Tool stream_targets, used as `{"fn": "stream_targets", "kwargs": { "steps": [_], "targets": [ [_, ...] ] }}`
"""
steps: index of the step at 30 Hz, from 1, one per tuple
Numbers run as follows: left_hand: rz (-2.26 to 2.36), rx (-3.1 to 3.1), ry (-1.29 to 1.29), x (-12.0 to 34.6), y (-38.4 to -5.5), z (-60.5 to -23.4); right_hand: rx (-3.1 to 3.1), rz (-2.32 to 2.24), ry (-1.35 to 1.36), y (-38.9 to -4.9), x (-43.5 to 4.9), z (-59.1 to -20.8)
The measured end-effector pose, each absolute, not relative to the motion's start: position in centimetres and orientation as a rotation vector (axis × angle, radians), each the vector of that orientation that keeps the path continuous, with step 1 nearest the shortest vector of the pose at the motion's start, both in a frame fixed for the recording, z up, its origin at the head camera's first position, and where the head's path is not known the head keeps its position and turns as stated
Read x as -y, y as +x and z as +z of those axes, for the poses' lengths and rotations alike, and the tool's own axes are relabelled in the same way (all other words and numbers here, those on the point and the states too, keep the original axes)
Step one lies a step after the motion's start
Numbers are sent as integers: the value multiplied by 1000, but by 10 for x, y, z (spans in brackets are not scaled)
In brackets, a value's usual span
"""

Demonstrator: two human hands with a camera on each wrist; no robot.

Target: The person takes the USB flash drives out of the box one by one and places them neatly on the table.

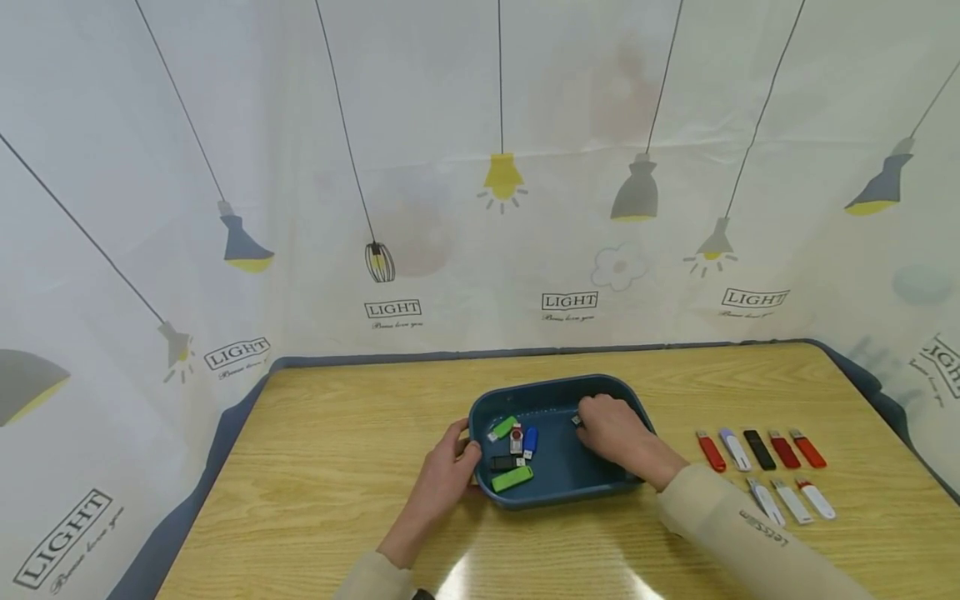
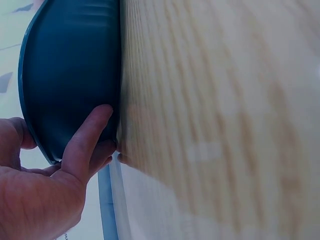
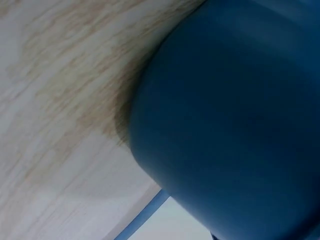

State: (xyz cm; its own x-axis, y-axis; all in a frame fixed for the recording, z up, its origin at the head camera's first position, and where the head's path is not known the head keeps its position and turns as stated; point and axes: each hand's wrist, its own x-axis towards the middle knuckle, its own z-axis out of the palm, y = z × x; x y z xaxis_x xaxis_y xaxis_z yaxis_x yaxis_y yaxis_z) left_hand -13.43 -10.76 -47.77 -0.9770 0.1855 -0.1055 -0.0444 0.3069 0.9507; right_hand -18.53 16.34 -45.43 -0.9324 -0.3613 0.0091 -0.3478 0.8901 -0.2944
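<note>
A dark blue plastic bin (image 1: pixel 566 471) sits on the wooden table. My left hand (image 1: pixel 442 468) grips its left end, thumb at the rim; in the left wrist view, fingers lie along the bin's outer wall (image 2: pixel 70 75). Inside the bin's right half, my right hand (image 1: pixel 613 427) pinches a small USB flash drive (image 1: pixel 577 421), mostly hidden by the fingers. At the bin's left lie a green drive (image 1: pixel 504 428), a red-and-silver one (image 1: pixel 517 442), a blue one (image 1: pixel 531 440), a black one (image 1: pixel 502 462) and a larger green one (image 1: pixel 513 479). Only the bin's outer wall (image 3: pixel 225 125) shows in the right wrist view.
Right of the bin, several USB drives lie in two rows on the table (image 1: pixel 337 467). The back row includes a red drive (image 1: pixel 711 451) and a black one (image 1: pixel 760 450); a white one (image 1: pixel 816 500) lies in front. A lamp-printed curtain (image 1: pixel 465 250) surrounds the table.
</note>
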Motion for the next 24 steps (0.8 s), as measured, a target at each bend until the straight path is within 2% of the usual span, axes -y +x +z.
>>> {"fn": "stream_targets", "kwargs": {
  "steps": [24],
  "targets": [
    [1755,-2354,121,106,-135,-477,-3048,-663,-469,-162,-199,-413]
  ]
}}
